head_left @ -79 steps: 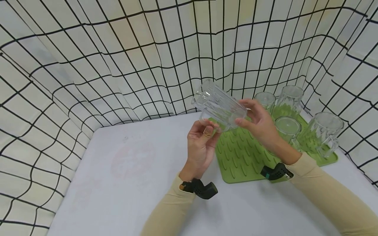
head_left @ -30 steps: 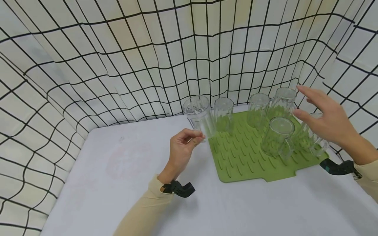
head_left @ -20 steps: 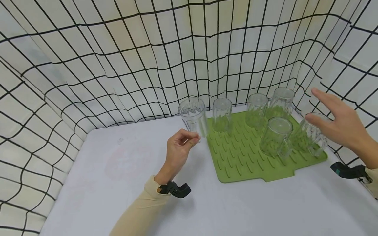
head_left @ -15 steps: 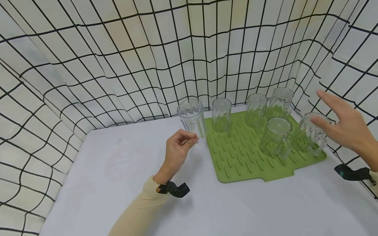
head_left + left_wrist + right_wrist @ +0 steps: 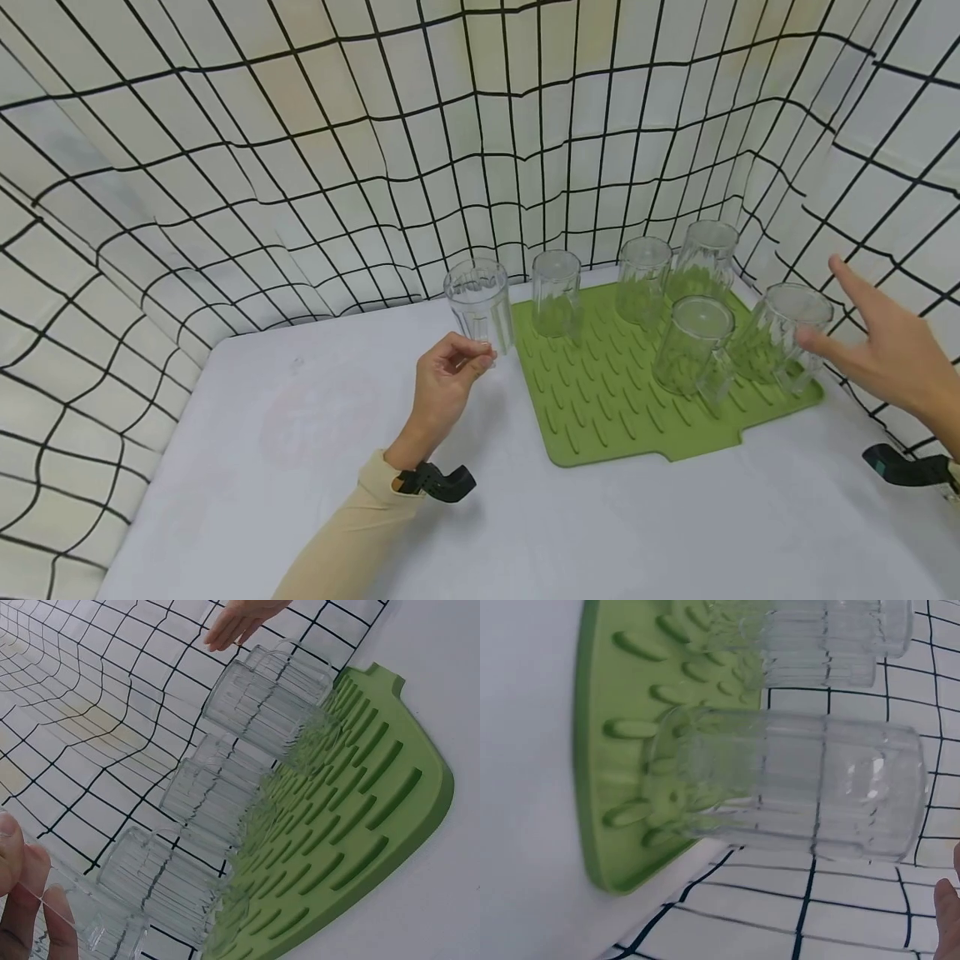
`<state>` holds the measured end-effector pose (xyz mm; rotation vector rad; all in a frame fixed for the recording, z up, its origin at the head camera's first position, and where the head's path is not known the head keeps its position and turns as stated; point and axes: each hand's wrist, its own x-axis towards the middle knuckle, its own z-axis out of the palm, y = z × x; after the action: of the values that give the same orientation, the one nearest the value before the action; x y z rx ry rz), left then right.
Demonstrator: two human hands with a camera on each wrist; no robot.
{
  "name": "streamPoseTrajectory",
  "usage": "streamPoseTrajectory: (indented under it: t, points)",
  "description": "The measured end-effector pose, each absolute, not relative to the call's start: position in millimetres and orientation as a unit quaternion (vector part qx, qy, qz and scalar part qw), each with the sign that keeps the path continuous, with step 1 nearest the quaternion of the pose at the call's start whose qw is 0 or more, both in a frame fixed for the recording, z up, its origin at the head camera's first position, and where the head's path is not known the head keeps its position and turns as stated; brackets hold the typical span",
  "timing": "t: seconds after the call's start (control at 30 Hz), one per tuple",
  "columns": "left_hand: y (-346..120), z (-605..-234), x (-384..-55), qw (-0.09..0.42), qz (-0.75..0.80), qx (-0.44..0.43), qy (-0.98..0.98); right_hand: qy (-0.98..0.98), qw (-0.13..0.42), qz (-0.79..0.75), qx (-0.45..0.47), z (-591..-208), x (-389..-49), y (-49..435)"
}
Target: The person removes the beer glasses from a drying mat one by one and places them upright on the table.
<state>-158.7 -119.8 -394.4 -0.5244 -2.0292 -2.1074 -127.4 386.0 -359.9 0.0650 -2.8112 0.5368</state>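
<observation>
Pinching the clear mug (image 5: 486, 317) by its handle (image 5: 482, 337) with the left hand (image 5: 441, 385), likely to steady it beside the green mat (image 5: 600, 437), and holding the right hand (image 5: 892, 354), fingers apart, near the rightmost mug (image 5: 780, 329).

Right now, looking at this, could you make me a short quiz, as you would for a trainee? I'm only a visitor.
1. Count: how many glasses stand on the green mat?
2. True or false: the right hand holds nothing.
3. Choose: in the head view, the glass pinched by the left hand appears: a) right of the mat; b) left of the mat; c) at the mat's middle.

Key: 1. Five. 2. True. 3. b.
</observation>
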Motion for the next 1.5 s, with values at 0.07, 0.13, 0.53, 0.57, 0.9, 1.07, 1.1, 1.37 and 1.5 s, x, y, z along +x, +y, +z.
streamPoseTrajectory:
  t: [0.07, 0.13, 0.53, 0.57, 0.9, 1.07, 1.1, 1.37, 1.5]
  points:
    - [-120, -396, -159, 0.082, -0.708, -0.173, -0.680, -0.973, 0.138, 0.182, 0.018, -365, -125, 389]
    - [-120, -398, -160, 0.080, -0.708, -0.171, -0.680, -0.975, 0.137, 0.174, 0.012, -370, -123, 393]
    - [-123, -405, -167, 0.084, -0.698, -0.163, -0.692, -0.980, 0.104, 0.171, 0.004, -399, -115, 405]
    - [-123, -406, -168, 0.084, -0.698, -0.161, -0.692, -0.980, 0.104, 0.168, 0.011, -403, -115, 405]
    - [-124, -416, -180, 0.086, -0.690, -0.152, -0.702, -0.970, 0.104, 0.192, 0.104, -434, -111, 412]
    - [-124, -419, -188, 0.091, -0.682, -0.144, -0.711, -0.973, 0.079, 0.186, 0.111, -442, -111, 413]
    - [-124, -419, -189, 0.091, -0.682, -0.142, -0.712, -0.974, 0.071, 0.185, 0.111, -444, -110, 413]
    - [-125, -424, -197, 0.083, -0.679, -0.132, -0.717, -0.979, 0.029, 0.165, 0.113, -458, -111, 414]
    - [-126, -426, -200, 0.076, -0.674, -0.125, -0.724, -0.980, 0.010, 0.165, 0.111, -464, -112, 414]
